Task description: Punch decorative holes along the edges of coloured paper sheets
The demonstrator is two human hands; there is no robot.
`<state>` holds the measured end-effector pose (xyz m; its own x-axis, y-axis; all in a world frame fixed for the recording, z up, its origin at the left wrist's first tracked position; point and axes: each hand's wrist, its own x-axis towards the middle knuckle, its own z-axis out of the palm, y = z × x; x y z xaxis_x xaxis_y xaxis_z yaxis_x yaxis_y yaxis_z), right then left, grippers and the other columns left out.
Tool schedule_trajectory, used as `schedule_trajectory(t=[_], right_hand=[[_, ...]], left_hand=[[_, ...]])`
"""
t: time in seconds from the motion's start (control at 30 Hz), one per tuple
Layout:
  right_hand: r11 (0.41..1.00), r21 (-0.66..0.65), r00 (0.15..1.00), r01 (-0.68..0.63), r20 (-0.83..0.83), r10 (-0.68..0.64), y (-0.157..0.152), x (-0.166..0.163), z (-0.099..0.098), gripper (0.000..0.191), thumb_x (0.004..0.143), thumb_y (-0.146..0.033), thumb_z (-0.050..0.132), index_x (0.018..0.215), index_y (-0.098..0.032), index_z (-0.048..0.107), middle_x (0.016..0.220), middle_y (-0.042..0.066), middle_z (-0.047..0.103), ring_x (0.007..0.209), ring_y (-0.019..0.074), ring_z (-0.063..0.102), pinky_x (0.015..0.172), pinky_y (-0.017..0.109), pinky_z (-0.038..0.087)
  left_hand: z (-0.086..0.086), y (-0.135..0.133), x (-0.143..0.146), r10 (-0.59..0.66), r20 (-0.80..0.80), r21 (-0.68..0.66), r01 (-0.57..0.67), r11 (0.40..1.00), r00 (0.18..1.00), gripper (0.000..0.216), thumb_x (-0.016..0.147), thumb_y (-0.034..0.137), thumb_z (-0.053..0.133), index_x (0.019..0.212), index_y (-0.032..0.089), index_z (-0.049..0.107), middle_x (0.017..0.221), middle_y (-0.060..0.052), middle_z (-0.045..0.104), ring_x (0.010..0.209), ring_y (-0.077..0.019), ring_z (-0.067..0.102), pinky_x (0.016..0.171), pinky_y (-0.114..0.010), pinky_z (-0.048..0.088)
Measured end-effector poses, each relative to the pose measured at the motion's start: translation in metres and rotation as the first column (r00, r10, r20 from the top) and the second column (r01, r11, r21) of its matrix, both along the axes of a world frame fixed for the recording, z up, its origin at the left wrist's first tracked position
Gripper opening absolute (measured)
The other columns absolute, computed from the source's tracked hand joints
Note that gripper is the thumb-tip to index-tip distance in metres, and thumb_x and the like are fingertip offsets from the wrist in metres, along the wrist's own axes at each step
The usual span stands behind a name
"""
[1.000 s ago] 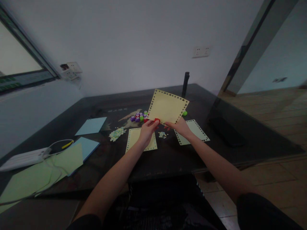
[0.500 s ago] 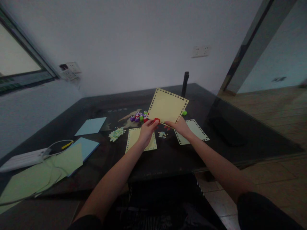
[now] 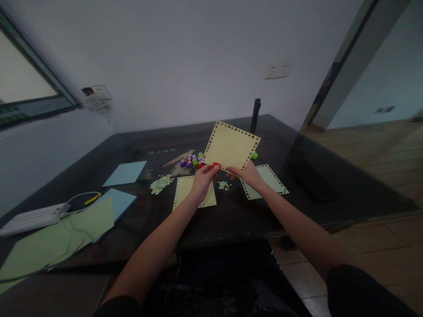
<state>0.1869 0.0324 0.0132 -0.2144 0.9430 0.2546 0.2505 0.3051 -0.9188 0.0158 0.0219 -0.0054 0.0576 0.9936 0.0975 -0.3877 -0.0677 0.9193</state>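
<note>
My left hand (image 3: 202,179) is closed on a small red craft punch (image 3: 216,165) at the lower edge of a raised yellow paper sheet (image 3: 230,144). Small punched shapes run along that sheet's edges. Gripping its lower right edge is my right hand (image 3: 248,175), thumb on top. Under my left wrist lies another yellow sheet with a punched border (image 3: 185,189). A pale green punched sheet (image 3: 264,181) rests below my right forearm. Between the hands, paper bits (image 3: 224,186) lie on the table. Behind the left hand sit several coloured craft punches (image 3: 190,161), partly hidden by the raised sheet.
The dark table (image 3: 231,224) holds a larger pile of paper bits (image 3: 161,184). At the left are blue sheets (image 3: 125,173), green sheets (image 3: 59,237) and a white power strip with a cable (image 3: 33,219). A black upright object (image 3: 255,115) stands behind; a dark flat object (image 3: 310,181) lies right.
</note>
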Motion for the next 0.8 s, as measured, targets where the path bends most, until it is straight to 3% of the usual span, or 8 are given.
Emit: schedule_trajectory(t=[0.27, 0.8], right_hand=[[1.0, 0.012, 1.0, 0.004, -0.006, -0.004, -0.0022, -0.0006, 0.0022, 0.017, 0.072, -0.026, 0.06, 0.076, -0.01, 0.066, 0.065, 0.01, 0.069, 0.05, 0.016, 0.06, 0.056, 0.031, 0.053], [1.0, 0.007, 1.0, -0.002, -0.014, 0.002, -0.0032, -0.001, 0.0038, 0.025, 0.073, -0.032, 0.063, 0.084, -0.01, 0.068, 0.067, 0.01, 0.069, 0.05, 0.017, 0.061, 0.055, 0.032, 0.052]], left_hand=[[0.0037, -0.0026, 0.0011, 0.027, -0.023, -0.001, -0.027, 1.0, 0.999, 0.025, 0.063, 0.032, 0.077, 0.08, 0.015, 0.07, 0.088, -0.006, 0.068, 0.08, -0.0139, 0.061, 0.073, -0.025, 0.042], [0.0036, -0.0035, 0.0015, 0.07, -0.048, 0.034, -0.069, 0.997, 0.996, 0.027, 0.063, 0.033, 0.077, 0.08, 0.014, 0.071, 0.087, -0.005, 0.068, 0.079, -0.0137, 0.06, 0.072, -0.024, 0.043]])
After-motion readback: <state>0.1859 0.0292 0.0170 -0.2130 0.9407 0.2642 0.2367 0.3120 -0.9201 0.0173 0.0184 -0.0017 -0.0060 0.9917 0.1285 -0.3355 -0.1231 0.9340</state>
